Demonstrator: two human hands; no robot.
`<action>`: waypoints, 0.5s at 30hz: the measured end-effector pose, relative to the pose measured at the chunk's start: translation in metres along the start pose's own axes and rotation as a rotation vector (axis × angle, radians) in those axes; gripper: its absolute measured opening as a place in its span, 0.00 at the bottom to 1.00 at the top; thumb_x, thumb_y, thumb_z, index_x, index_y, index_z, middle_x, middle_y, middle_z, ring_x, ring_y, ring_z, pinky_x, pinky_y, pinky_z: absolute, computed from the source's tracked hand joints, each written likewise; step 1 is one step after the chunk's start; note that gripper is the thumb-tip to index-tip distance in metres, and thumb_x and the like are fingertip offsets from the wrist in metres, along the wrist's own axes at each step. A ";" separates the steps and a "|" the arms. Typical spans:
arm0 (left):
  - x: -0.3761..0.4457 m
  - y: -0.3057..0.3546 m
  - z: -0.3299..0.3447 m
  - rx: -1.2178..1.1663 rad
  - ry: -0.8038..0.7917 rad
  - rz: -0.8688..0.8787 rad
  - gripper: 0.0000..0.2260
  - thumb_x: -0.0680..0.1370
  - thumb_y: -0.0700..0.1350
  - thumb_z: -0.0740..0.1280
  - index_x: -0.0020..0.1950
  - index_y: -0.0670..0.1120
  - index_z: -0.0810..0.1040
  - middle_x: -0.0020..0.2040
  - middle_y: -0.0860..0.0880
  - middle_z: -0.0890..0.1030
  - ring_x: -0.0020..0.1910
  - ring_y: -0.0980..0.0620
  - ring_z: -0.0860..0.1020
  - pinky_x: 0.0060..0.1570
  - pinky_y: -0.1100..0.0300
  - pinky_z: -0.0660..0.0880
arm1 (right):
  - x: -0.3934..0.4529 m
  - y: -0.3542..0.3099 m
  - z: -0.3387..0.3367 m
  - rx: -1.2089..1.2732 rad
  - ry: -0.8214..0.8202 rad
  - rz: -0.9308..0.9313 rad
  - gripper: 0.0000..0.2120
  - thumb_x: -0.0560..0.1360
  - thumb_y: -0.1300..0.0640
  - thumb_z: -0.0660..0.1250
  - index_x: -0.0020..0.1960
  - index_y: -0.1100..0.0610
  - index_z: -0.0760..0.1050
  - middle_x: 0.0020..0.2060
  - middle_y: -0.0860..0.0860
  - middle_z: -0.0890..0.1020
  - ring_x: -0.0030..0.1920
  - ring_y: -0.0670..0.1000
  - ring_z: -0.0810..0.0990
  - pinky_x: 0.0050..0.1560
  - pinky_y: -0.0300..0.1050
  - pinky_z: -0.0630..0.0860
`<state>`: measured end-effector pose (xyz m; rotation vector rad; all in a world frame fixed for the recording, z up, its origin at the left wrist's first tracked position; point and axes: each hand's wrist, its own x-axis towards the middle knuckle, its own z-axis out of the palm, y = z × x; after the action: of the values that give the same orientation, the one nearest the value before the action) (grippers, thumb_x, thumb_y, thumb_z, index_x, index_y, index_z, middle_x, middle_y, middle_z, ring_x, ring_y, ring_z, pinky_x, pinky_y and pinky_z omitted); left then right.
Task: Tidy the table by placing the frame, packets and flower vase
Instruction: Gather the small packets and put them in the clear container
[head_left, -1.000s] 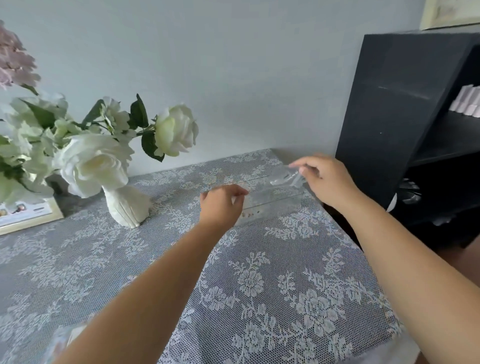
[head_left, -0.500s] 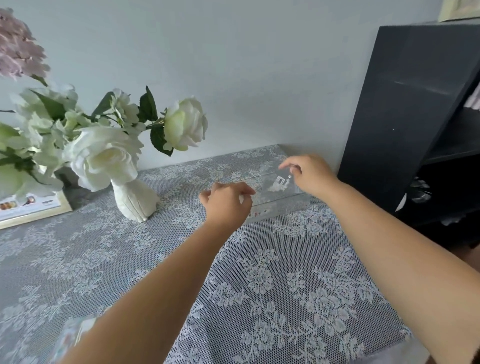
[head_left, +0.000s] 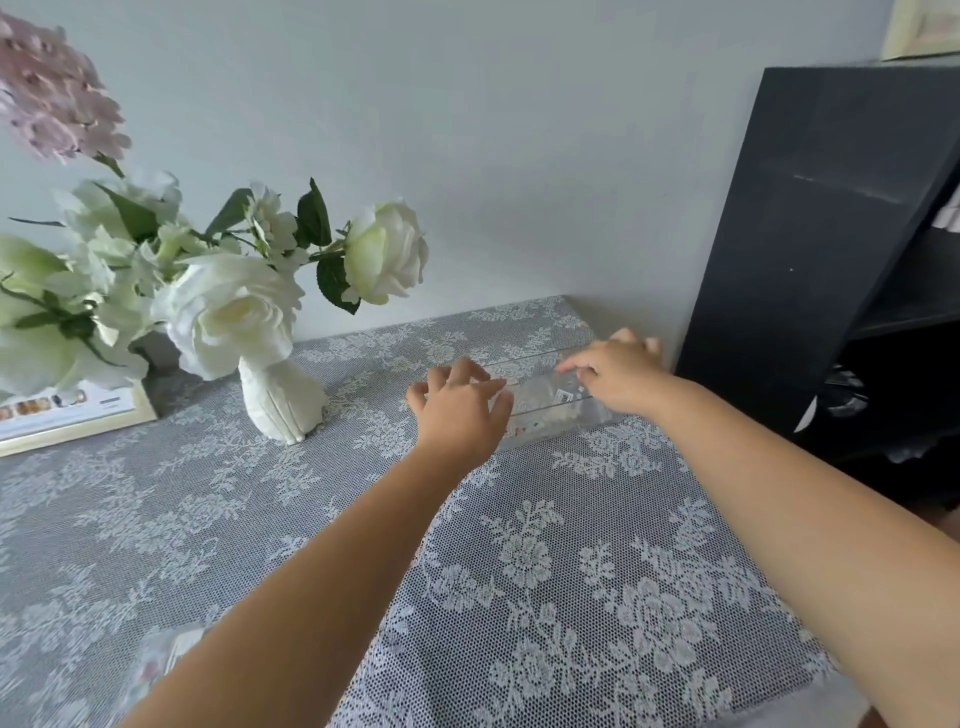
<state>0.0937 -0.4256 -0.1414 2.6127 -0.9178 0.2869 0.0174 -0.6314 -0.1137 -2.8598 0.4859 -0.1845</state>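
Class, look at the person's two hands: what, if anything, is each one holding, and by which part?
Both are at one clear plastic packet on the table: left hand at its left end, right hand at its right end. Whether the fingers actually grip it cannot be told.

We see the counter (head_left: 156, 519) covered in grey cloth with white lace roses. At ten o'clock a white flower vase (head_left: 283, 400) holds cream-white roses (head_left: 228, 312) with dark green leaves and one dusty pink bloom (head_left: 52, 93). At nine o'clock lies a pale gold frame (head_left: 78, 421). The packets (head_left: 550, 400) at one o'clock are clear with small printed marks. The shelf unit (head_left: 810, 234) at two o'clock is black.
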 end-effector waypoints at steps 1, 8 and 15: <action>0.000 -0.001 0.000 -0.007 0.000 0.003 0.20 0.80 0.62 0.53 0.64 0.59 0.79 0.62 0.56 0.73 0.65 0.47 0.66 0.65 0.43 0.57 | -0.001 0.000 0.000 -0.013 -0.012 -0.008 0.16 0.80 0.49 0.55 0.60 0.31 0.72 0.62 0.40 0.76 0.59 0.50 0.64 0.49 0.49 0.54; -0.019 -0.013 -0.015 -0.138 0.117 -0.016 0.19 0.80 0.62 0.53 0.65 0.61 0.77 0.66 0.58 0.71 0.67 0.49 0.65 0.62 0.47 0.55 | -0.014 -0.009 -0.005 -0.017 0.095 -0.032 0.16 0.80 0.48 0.53 0.62 0.32 0.71 0.65 0.40 0.73 0.65 0.51 0.63 0.55 0.50 0.55; -0.072 -0.050 -0.062 -0.174 0.112 0.052 0.16 0.79 0.62 0.57 0.61 0.63 0.78 0.62 0.60 0.73 0.64 0.52 0.65 0.58 0.53 0.53 | -0.043 -0.061 0.000 0.147 0.310 -0.238 0.14 0.78 0.56 0.61 0.54 0.39 0.79 0.57 0.42 0.77 0.62 0.52 0.66 0.52 0.47 0.53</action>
<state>0.0657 -0.3238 -0.1192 2.3919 -0.9297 0.3473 -0.0041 -0.5606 -0.1022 -2.7457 0.1734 -0.6830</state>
